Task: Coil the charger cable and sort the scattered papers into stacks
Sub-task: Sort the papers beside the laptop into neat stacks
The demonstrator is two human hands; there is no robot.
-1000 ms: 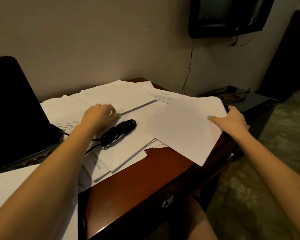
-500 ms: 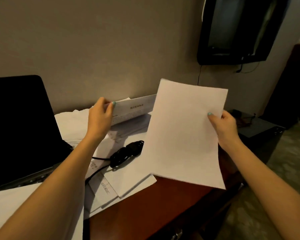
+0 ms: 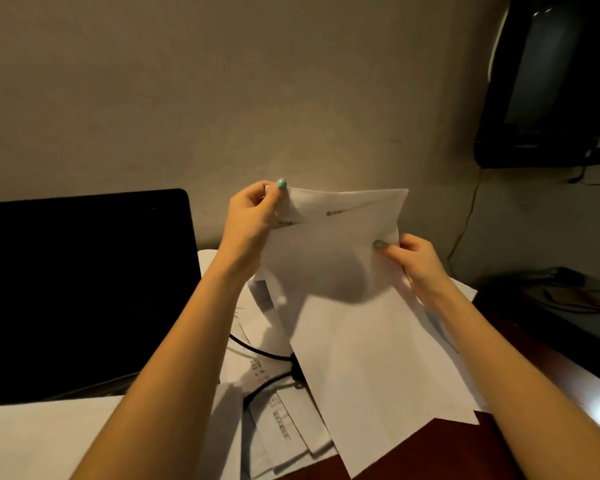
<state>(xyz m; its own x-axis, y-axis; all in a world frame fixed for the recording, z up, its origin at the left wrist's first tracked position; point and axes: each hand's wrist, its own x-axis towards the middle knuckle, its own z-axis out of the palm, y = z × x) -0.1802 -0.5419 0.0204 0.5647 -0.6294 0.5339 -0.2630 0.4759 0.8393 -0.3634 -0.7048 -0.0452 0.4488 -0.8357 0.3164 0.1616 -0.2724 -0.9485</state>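
Both my hands hold white sheets of paper up in front of me, above the desk. My left hand pinches the top left corner of the sheets. My right hand pinches their right edge. A printed sheet shows behind the blank front one. More papers lie scattered on the dark red desk below. The black charger cable runs across those papers; the held sheets hide most of it.
An open black laptop stands at the left, with a white sheet in front of it. A dark screen hangs on the wall at upper right. A low dark table with items sits at the right.
Each hand lifted a sheet off the desk, and the two sheets have come together into one held bundle. The view has tilted upward.
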